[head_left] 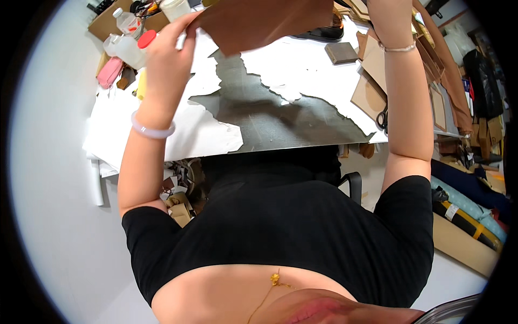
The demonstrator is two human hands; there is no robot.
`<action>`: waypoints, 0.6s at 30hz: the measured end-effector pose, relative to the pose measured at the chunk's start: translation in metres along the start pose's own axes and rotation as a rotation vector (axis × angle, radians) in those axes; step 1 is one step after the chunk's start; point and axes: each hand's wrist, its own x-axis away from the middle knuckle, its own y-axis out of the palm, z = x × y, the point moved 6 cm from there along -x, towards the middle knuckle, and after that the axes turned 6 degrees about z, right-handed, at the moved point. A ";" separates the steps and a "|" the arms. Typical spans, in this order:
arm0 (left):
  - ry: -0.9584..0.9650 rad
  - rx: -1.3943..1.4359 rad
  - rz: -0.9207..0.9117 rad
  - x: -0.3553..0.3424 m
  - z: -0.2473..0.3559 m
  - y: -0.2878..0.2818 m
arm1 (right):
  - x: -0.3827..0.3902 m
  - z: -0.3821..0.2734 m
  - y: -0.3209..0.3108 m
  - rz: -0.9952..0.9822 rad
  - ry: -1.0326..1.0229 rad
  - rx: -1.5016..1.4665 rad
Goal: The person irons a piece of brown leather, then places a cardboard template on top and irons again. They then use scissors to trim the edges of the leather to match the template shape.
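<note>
A brown sheet, which looks like leather, [264, 24] is held up above the work table, running off the top of the view. My left hand [171, 51] is closed on its left corner, thumb and fingers pinching the edge. On the right, my right hand [389, 19] is raised at the upper edge of the view. Its fingers lie outside the picture, so whether it grips the sheet's far side does not show. Under the sheet, white paper with ragged edges [210, 121] partly covers the grey table top [286, 127].
A dark shoe [326, 33], a grey-brown block [341, 53], tan boards [369, 97] and black-handled scissors [382, 119] lie toward the right. At the back left stand plastic bottles [125, 48] and a pink pouch [110, 72]. Rolls of material [469, 216] rest at the far right.
</note>
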 end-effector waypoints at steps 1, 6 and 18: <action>0.085 0.003 0.003 -0.004 0.010 -0.012 | 0.000 0.014 -0.012 0.001 0.017 -0.070; 0.192 -0.124 -0.265 0.053 0.042 -0.021 | 0.117 0.027 -0.051 -0.160 -0.153 0.106; -0.048 -0.224 -0.693 0.203 0.028 0.025 | 0.215 0.125 -0.152 -0.050 -0.034 1.099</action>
